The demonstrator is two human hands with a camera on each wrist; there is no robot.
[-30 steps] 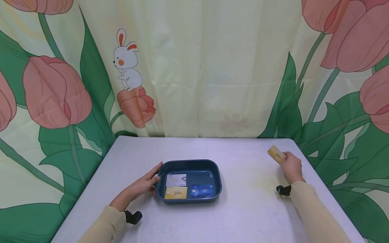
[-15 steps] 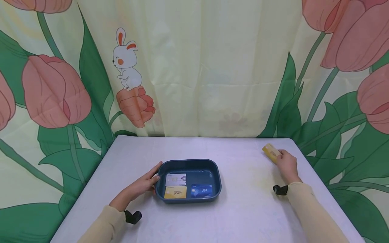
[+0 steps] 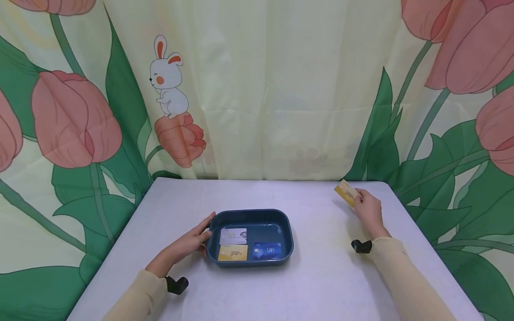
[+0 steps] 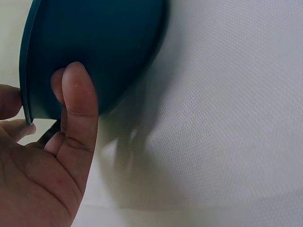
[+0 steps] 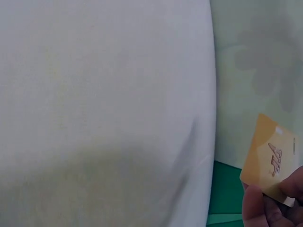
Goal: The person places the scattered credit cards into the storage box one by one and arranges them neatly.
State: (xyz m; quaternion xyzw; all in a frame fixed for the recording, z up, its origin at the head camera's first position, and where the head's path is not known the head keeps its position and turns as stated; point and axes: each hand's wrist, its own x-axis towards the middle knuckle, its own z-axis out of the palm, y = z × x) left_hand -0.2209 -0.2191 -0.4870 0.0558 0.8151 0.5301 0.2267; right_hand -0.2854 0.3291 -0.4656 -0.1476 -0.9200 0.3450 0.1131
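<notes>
A blue rectangular tray (image 3: 250, 264) stands on the table. My left hand (image 3: 180, 247) grips its left end; the left wrist view shows fingers on both sides of the tray wall (image 4: 109, 42). Inside the tray lie a silver card (image 3: 233, 236), a gold card (image 3: 232, 253) just below it and a blue VIP card (image 3: 267, 250) to the right. Over the table's back right part, my right hand (image 3: 368, 213) pinches another gold card (image 3: 347, 193) by one end, tilted. In the right wrist view this card (image 5: 265, 161) shows its printed face, with the fingertips at its lower edge.
A white cloth covers the table (image 3: 313, 285). Behind it hangs a curtain (image 3: 273, 111) printed with tulips, leaves and a rabbit. The table's back edge runs close behind the held gold card. Black wrist devices (image 3: 361, 246) sit at both cuffs.
My right hand has moved left and a little toward the table's back edge, carrying the gold card, whose tilt has varied. The left hand and the tray have stayed in place.
</notes>
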